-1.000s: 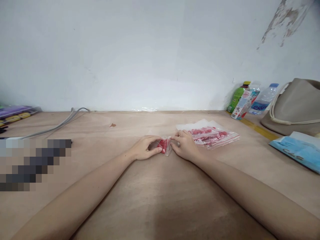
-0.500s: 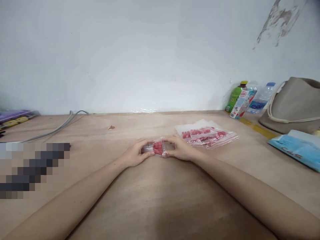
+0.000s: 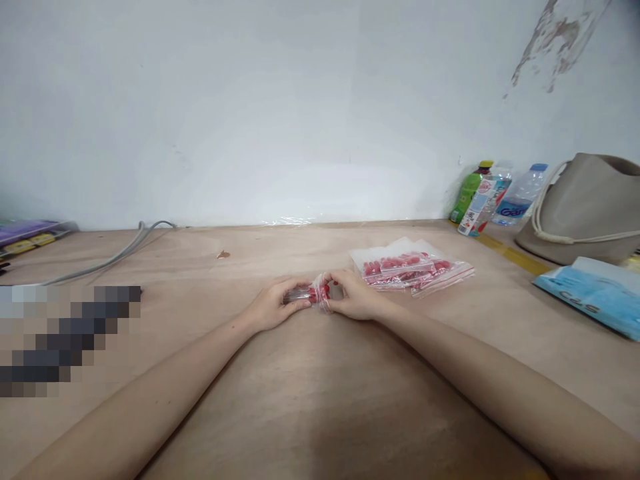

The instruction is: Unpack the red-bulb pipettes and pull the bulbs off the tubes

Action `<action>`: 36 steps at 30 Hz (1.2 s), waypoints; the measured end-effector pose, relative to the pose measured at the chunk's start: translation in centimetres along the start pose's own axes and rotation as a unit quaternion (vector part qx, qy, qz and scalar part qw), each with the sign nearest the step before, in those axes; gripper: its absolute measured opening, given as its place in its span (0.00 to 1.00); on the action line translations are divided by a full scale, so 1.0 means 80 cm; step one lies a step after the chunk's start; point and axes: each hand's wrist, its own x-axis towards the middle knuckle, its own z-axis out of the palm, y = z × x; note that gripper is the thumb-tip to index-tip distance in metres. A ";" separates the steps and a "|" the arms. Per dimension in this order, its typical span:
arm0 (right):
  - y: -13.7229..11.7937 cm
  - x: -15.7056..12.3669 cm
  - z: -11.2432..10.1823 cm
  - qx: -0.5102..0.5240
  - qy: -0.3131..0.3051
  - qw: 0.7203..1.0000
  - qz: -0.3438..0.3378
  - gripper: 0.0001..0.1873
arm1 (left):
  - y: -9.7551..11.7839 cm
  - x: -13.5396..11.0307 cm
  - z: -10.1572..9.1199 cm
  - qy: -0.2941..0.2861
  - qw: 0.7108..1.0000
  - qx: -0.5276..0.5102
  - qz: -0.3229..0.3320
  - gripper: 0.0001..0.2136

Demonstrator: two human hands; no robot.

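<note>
Low over the middle of the table, my left hand (image 3: 273,305) is closed around a bundle of clear, thin pieces with red ends (image 3: 299,294). Their exact kind is too small to tell. My right hand (image 3: 353,295) pinches a clear zip bag (image 3: 321,293) with a red line at its mouth, thumb below and fingers above. The bag's mouth surrounds the bundle's red ends, and some red shows inside, between my right thumb and fingers. Just beyond my right hand lies a pile of clear zip bags (image 3: 410,265) holding red pieces.
Against the wall at the right stand several bottles (image 3: 467,193) beside a grey-beige bag (image 3: 580,213) with a cord. A blue packet (image 3: 593,297) lies nearer. A grey cable (image 3: 115,252) and a purple-yellow package (image 3: 35,237) are at the left; a blurred-out patch covers something below them.
My right hand has moved slightly left with the zip bag, whose mouth now sits further over the bundle's red ends. My left hand keeps its grip in nearly the same place.
</note>
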 end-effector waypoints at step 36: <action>0.030 -0.015 -0.013 -0.305 0.097 0.945 -0.068 0.10 | -0.042 0.002 -0.026 0.056 0.989 0.075 -0.111 0.19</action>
